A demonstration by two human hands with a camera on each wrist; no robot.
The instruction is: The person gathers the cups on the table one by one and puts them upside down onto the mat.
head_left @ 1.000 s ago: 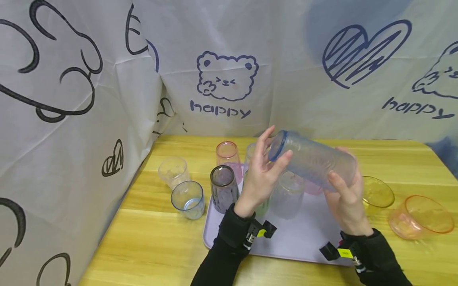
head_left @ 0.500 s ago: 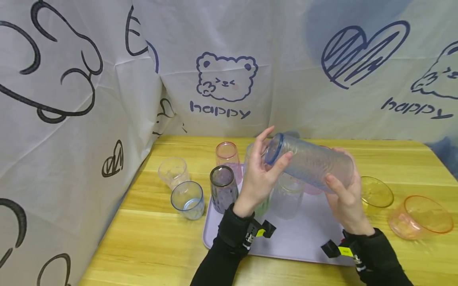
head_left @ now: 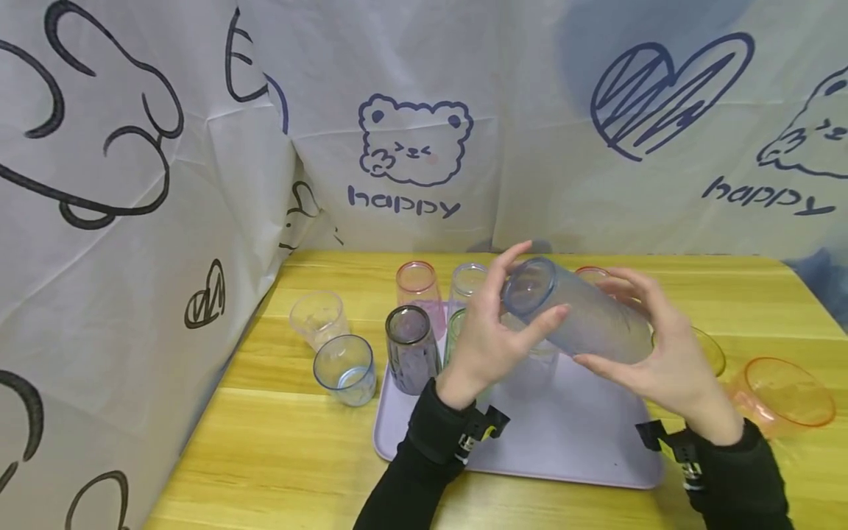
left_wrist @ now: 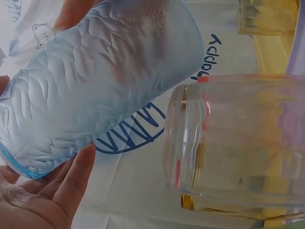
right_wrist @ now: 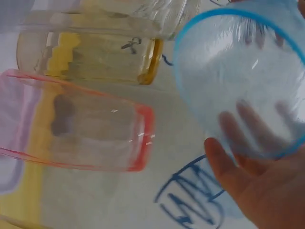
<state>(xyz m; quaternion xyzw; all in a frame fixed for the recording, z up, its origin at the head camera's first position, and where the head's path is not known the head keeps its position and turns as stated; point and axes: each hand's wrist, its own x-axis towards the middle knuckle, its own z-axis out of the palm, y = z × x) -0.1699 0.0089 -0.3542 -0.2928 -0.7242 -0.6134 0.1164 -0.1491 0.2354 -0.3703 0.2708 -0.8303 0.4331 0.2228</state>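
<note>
A tall, blue-tinted drinking glass point(head_left: 589, 316) with a leaf-like relief is held tilted above the lilac tray point(head_left: 563, 434). My left hand point(head_left: 486, 346) grips its left end, thumb below and fingers over the far side. Around the right end curl the thumb and fingers of my right hand point(head_left: 676, 361). In the right wrist view a bright blue rim rings the wide end of this glass point(right_wrist: 238, 71). On the tray stand a dark grey glass point(head_left: 412, 350), a pink-rimmed glass point(head_left: 417, 283) and a clear glass point(head_left: 469, 278). Behind my left hand a green glass point(head_left: 454, 327) is partly hidden.
Left of the tray are a clear tumbler point(head_left: 319, 320) and a blue-rimmed tumbler point(head_left: 346, 372). To the right, a yellow glass point(head_left: 710, 350) and an orange glass point(head_left: 785, 397) stand on the wooden table point(head_left: 278, 456), partly behind my right hand. A printed cloth point(head_left: 543, 162) hangs behind.
My right hand has shifted right and regripped, its fingers now over the top of the glass. The glass has turned so its left end faces more toward the head camera.
</note>
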